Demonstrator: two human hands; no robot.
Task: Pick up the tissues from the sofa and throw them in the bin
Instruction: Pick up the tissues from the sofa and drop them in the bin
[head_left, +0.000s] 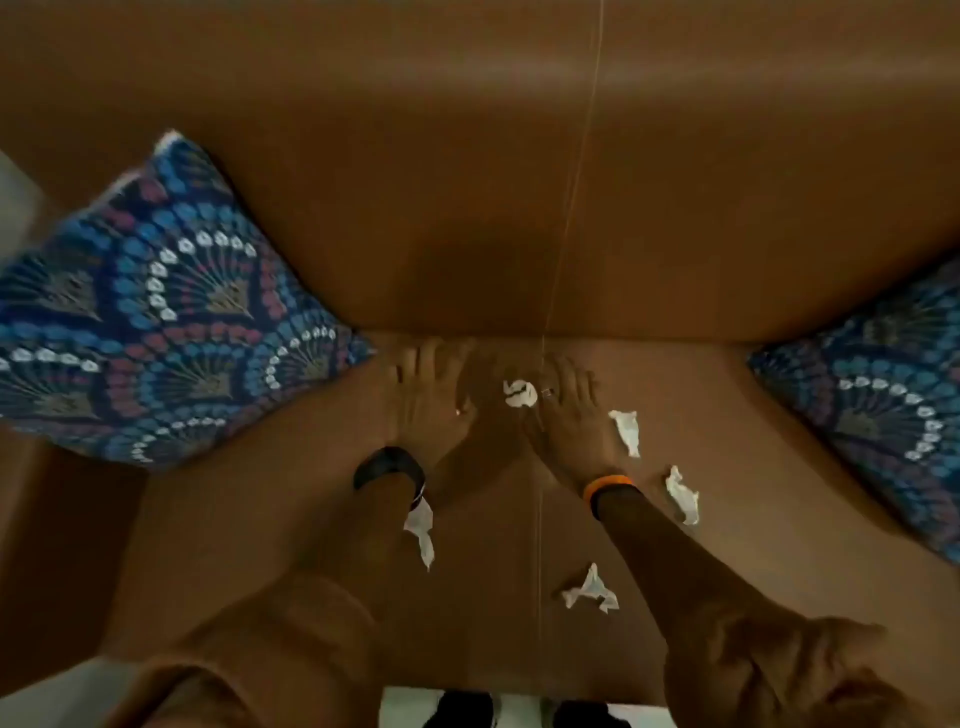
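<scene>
Your left hand (426, 395) and right hand (566, 410) lie flat, fingers spread, gripping nothing, on the far part of the brown leather sofa seat (260, 519). A crumpled white tissue (520, 393) sits between them — four more crumpled white tissues (589, 590) lie nearer, scattered. Blue patterned cushions (156, 322) flank both sides.

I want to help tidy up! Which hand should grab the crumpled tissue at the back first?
Probably the right hand. The crumpled tissue lies right against its fingers on the sofa. The left hand rests flat farther away.
</scene>
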